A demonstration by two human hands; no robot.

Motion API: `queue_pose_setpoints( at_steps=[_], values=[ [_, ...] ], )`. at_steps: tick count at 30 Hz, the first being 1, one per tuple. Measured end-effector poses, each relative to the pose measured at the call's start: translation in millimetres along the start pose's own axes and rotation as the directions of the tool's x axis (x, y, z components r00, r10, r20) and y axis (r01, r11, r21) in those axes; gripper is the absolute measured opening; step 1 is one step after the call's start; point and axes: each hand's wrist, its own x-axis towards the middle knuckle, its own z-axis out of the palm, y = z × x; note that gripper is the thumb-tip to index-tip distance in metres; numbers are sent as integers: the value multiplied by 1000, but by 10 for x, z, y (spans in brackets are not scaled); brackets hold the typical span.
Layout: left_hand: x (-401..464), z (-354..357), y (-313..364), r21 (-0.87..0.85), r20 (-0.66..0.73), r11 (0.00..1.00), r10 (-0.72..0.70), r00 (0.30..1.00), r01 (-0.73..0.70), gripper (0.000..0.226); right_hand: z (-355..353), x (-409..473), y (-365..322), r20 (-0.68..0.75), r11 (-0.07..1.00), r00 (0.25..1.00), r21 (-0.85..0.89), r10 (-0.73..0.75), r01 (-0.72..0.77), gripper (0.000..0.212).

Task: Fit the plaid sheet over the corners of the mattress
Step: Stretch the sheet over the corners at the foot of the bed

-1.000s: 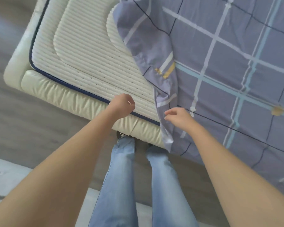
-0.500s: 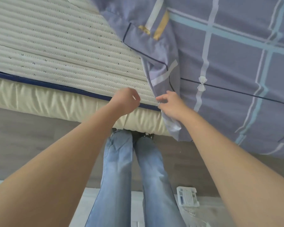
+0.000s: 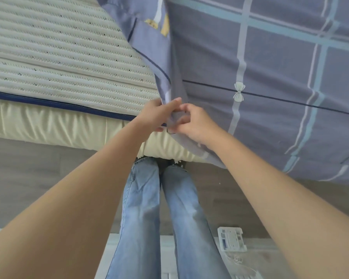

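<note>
Mattress (image 3: 65,63) bare on left half, ribbed top, navy piping along near edge, cream bed base (image 3: 54,125) under it. Plaid sheet (image 3: 270,93) covers right half and drapes over the near side, its loose edge folded back diagonally. Left hand (image 3: 156,115) and right hand (image 3: 192,123) meet at that edge by the mattress side, fingers (image 3: 174,102) of both pinched closed on the fabric. Small white device (image 3: 231,239) on floor.

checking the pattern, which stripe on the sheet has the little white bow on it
The pale lavender vertical stripe on the plaid sheet, just right of the right hand. The bow sits where a thin dark line crosses it; the teal stripes have none.
</note>
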Motion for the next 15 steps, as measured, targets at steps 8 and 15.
queue_pose_setpoints(
  at_steps=[8,15],
  values=[
    [-161,-511,-40,-170,-481,969,76,873,-178,22,227,-72,-256,303,966,953,-236,-29,105,25],
    [-392,-1047,-22,-607,-498,747,-91,862,-272,34,505,-139,-327,366,886,927,-453,82,101,31]
  ],
)
